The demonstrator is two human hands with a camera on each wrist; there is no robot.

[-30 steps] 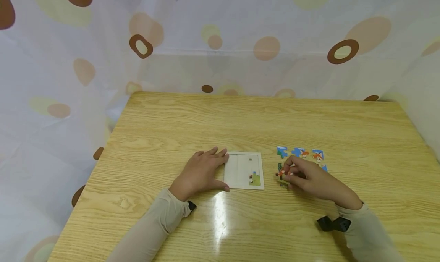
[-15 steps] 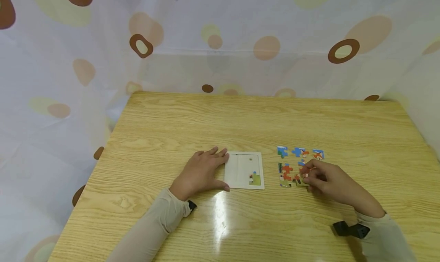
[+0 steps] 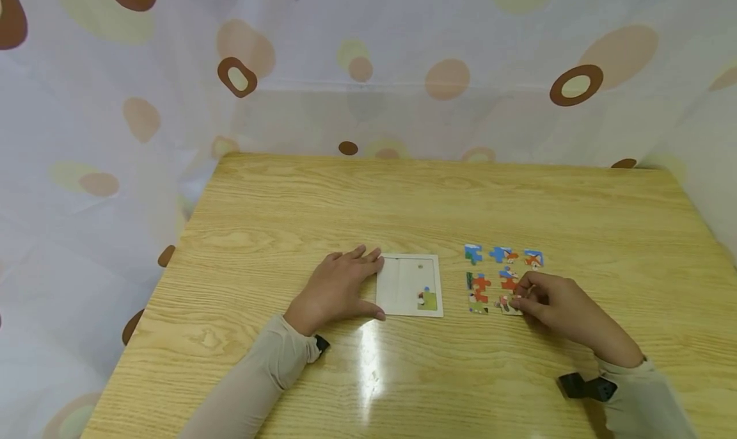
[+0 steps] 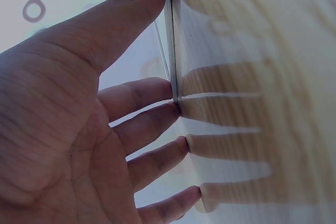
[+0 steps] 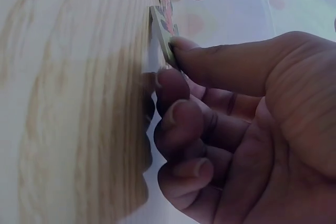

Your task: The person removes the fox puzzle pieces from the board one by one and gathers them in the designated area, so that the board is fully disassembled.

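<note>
A shallow white puzzle tray (image 3: 403,285) lies mid-table, with one green puzzle piece (image 3: 427,299) in its lower right corner. My left hand (image 3: 336,288) rests at the tray's left side, fingers spread, thumb and fingertips touching its edge; in the left wrist view the fingers (image 4: 152,124) are fairly straight. To the right, my right hand (image 3: 555,308) pinches a jigsaw piece (image 3: 507,305) with brown and green print by its right edge. In the right wrist view that piece (image 5: 164,35) is tilted, held between thumb and index finger, close to the tabletop.
Around the right hand lie loose pieces: a blue-green one (image 3: 473,253), a blue one with orange (image 3: 504,255), a fox-ear one (image 3: 533,258), a red one (image 3: 479,281), a green one (image 3: 478,303) and a blue-red one (image 3: 509,279). A patterned curtain (image 3: 403,74) hangs behind the table (image 3: 345,196).
The right hand has carried its jigsaw piece rightward from over the left column of loose pieces and lowered it close to the table. The left hand and tray have stayed put.
</note>
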